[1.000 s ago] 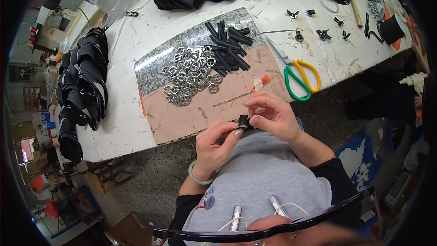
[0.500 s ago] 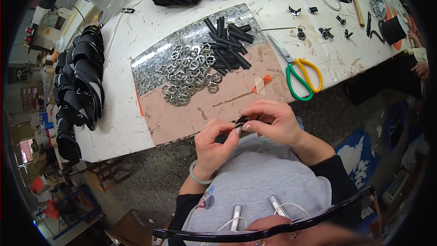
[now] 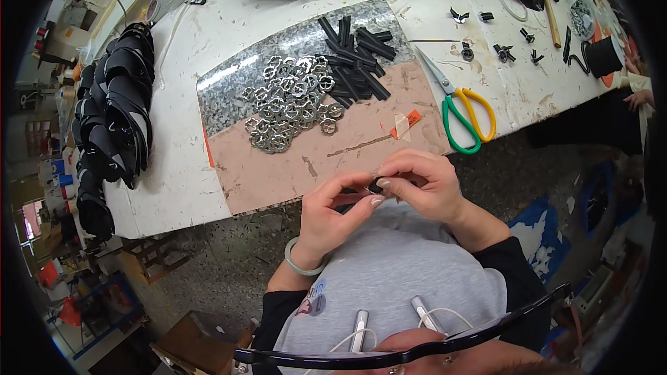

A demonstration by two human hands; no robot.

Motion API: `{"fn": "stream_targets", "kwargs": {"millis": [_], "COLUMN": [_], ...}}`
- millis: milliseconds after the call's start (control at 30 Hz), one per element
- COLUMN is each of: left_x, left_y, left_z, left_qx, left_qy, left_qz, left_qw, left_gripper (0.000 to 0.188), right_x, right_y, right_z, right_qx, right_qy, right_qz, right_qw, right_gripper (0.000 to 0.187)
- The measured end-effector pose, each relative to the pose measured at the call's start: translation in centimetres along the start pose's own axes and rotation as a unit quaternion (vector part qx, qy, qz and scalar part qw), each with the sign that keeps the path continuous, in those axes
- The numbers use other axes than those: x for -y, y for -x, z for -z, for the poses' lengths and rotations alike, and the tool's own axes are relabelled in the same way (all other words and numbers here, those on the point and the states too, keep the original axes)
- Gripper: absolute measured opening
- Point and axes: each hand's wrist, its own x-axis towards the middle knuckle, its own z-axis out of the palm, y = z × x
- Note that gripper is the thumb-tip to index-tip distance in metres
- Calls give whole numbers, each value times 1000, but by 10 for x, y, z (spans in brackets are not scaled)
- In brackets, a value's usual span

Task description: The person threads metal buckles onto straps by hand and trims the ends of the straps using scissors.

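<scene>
Both hands meet just off the near edge of the table, above the lap. The left hand (image 3: pixel 332 217) reaches up with its fingers curled and pinched, its wrist bent. The right hand (image 3: pixel 422 182) arches over, fingertips touching the left's.

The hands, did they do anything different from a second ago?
Barely. Both hands, left and right, keep pinching the small black piece, fingers closing in a little tighter around it. The buckle pile, black strips and scissors stayed put.
</scene>
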Motion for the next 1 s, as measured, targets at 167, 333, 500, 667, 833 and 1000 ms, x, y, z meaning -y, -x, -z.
{"fn": "stream_targets", "kwargs": {"millis": [167, 333, 500, 667, 833, 1000], "left_x": [11, 9, 8, 12, 13, 6], "left_y": [5, 5, 5, 7, 8, 7], "left_z": [4, 3, 5, 7, 7, 8], "left_qx": [53, 73, 69, 55, 43, 58], "left_qy": [86, 92, 103, 50, 42, 66], "left_qz": [57, 52, 54, -8, -5, 65], "left_qw": [993, 992, 991, 997, 998, 994], "left_gripper": [27, 20, 17, 15, 15, 14], "right_x": [3, 0, 3, 7, 8, 3], "right_y": [-3, 0, 3, -1, 1, 2], "right_z": [1, -3, -3, 0, -2, 0], "right_qx": [-12, -22, -15, 45, 38, 25], "right_qy": [118, 138, -32, -109, -83, -32], "right_qz": [97, 115, 16, -90, -96, -67], "right_qw": [988, 984, 999, 989, 991, 997], "right_gripper": [19, 24, 33, 41, 41, 40]}}
